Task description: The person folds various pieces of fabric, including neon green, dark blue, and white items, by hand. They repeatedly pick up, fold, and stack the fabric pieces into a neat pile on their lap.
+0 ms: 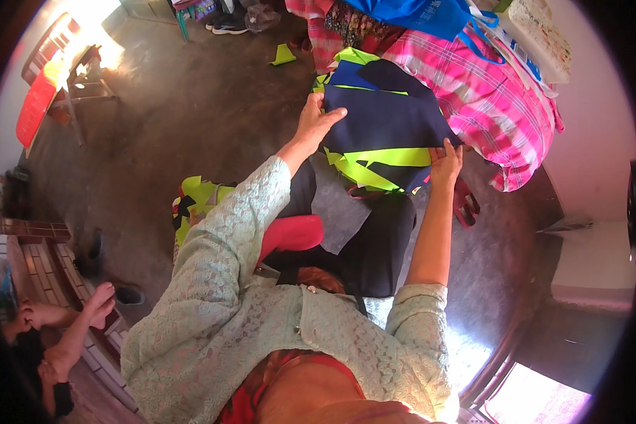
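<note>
A dark navy fabric piece [392, 124] is stretched between my hands in front of me. At its left edge my left hand [316, 126] is closed on it, thumb lying on top and fingers mostly hidden at the side. My right hand [445, 161] pinches its lower right corner. Under and around this piece lies a heap of cut fabric pieces [378, 159], neon yellow and dark blue. A brighter blue piece [352, 75] shows at the far side of the heap.
Beyond the heap is a large pink plaid cloth bundle [498, 102] with a blue bag [420, 15] on top. More neon scraps [198, 194] sit beside my left forearm. One yellow scrap [283, 55] lies on the floor. At left are a chair [78, 85] and another person's legs [74, 332].
</note>
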The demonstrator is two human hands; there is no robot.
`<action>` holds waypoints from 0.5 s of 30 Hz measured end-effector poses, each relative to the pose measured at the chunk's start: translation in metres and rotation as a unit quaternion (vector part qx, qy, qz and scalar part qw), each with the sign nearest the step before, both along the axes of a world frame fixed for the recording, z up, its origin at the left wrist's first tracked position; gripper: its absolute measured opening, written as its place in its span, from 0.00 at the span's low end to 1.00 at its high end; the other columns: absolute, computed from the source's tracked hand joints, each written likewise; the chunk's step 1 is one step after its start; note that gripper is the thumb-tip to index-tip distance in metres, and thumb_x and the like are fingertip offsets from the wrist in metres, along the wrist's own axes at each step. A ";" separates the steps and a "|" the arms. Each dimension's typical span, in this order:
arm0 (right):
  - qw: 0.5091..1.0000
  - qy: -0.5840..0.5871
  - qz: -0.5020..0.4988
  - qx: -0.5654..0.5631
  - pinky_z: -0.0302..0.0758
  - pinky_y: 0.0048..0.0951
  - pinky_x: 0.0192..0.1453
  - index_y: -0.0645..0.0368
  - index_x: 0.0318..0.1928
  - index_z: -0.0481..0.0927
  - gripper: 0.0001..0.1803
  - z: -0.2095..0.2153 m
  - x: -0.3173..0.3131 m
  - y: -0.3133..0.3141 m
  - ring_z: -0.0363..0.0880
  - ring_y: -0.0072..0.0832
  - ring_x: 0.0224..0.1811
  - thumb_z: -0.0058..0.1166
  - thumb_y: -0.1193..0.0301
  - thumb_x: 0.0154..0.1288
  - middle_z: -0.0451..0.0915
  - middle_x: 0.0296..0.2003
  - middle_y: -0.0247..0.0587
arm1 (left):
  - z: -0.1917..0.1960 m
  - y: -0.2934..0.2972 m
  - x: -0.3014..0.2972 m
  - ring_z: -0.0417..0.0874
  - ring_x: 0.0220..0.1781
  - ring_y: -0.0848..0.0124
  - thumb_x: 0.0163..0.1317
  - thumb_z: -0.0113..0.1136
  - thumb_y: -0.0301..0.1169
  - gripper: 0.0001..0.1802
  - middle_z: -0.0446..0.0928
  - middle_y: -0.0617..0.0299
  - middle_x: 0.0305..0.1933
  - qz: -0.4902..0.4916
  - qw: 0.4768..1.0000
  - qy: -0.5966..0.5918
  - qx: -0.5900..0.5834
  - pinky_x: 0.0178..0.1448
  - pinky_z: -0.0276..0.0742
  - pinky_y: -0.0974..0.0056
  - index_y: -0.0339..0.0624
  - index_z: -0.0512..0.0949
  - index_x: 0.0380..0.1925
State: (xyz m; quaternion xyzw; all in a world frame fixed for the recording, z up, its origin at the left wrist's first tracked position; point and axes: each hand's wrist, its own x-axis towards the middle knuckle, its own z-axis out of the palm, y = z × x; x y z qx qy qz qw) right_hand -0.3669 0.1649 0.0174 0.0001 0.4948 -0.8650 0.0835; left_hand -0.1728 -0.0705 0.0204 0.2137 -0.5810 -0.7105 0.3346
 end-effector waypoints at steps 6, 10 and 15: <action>0.915 0.267 -0.158 0.257 0.69 0.38 0.54 0.58 0.67 0.54 0.37 -0.008 0.028 0.003 0.68 0.36 0.53 0.55 0.73 0.58 0.63 0.54 0.49 | -0.012 0.015 0.020 0.77 0.30 0.76 0.50 0.65 0.20 0.31 0.70 0.58 0.38 0.005 0.999 -0.007 -0.054 0.35 0.77 0.73 0.35 0.59 0.51; 0.734 0.460 -0.166 0.471 0.54 0.41 0.67 0.56 0.66 0.58 0.37 0.029 0.063 -0.018 0.53 0.47 0.67 0.57 0.65 0.57 0.55 0.64 0.56 | -0.018 0.018 0.040 0.76 0.28 0.77 0.52 0.63 0.20 0.29 0.72 0.58 0.37 -0.034 0.997 -0.065 -0.024 0.27 0.73 0.72 0.37 0.60 0.53; 0.596 0.547 -0.088 0.582 0.41 0.56 0.68 0.42 0.65 0.62 0.36 0.054 0.082 -0.059 0.43 0.48 0.71 0.51 0.46 0.58 0.51 0.68 0.46 | -0.028 0.018 0.041 0.75 0.27 0.77 0.54 0.61 0.19 0.27 0.71 0.59 0.34 -0.054 0.996 -0.062 -0.044 0.25 0.73 0.72 0.38 0.61 0.52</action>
